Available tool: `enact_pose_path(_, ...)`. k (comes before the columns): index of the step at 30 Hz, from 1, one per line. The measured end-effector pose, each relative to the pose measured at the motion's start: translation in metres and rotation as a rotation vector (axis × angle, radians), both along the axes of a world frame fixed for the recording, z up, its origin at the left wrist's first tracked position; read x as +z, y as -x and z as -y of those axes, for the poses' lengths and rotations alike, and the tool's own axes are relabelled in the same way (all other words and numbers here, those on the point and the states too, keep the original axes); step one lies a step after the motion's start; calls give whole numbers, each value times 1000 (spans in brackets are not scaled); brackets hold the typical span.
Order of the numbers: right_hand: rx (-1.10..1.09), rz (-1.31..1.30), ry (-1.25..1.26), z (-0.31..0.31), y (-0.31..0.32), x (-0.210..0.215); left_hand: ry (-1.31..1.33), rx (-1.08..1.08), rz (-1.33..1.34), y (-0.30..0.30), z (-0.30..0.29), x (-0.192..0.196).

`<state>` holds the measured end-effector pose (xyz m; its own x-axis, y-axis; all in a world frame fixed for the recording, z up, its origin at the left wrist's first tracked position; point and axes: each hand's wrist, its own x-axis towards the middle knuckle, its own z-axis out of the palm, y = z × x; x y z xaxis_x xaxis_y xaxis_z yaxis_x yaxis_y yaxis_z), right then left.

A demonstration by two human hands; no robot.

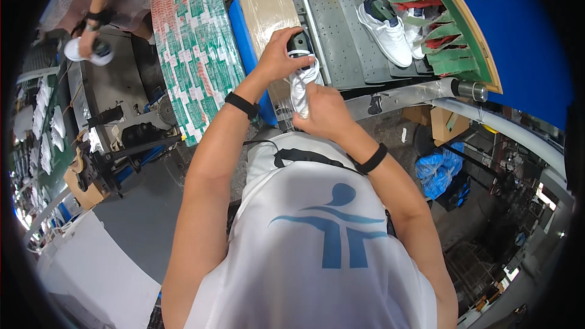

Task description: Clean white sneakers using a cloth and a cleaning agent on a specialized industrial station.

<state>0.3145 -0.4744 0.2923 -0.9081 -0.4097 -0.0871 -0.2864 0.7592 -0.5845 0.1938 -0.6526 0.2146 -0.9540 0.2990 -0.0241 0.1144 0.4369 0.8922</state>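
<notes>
Head view: your right hand [326,109] is curled closed on the near end of a white shoe [298,92], located by the brown board [265,6]. Your left hand [279,58] grasps its far end, around the dark form [298,42]. Judged step: adjusting the upper; the next move calls for a steady left grip. Beyond, two other shoes [390,39] rest beside green flaps [445,52].

Crumpled blue plastic bag [440,172] at right, near cardboard box [448,124]; white panel [97,274] lower left.

Head-worn fisheye, facing down, fairly near left hand [279,56] and right hand [326,113].
</notes>
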Motion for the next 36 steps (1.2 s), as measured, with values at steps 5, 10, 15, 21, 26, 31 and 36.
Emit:
enact_pose_path(5,-51,274,-30,7,-6,32,-32,-8,25,3,6,-2)
enact_pose_path(10,-6,205,-41,-33,-21,34,-39,4,27,-1,5,-2)
enact_pose_path(15,4,11,-138,-27,3,10,-46,-14,13,-2,0,-1)
enact_pose_path(21,45,25,-176,-42,-27,27,-71,5,36,4,2,-10)
enact_pose_path(26,-233,334,83,-30,-12,33,-262,323,188,-29,-12,-29)
enact_pose_path(31,-690,590,267,-57,6,-75,-77,469,157,-78,-61,-9)
enact_pose_path(36,-543,731,538,-28,-17,-41,-409,520,315,-80,-3,-20)
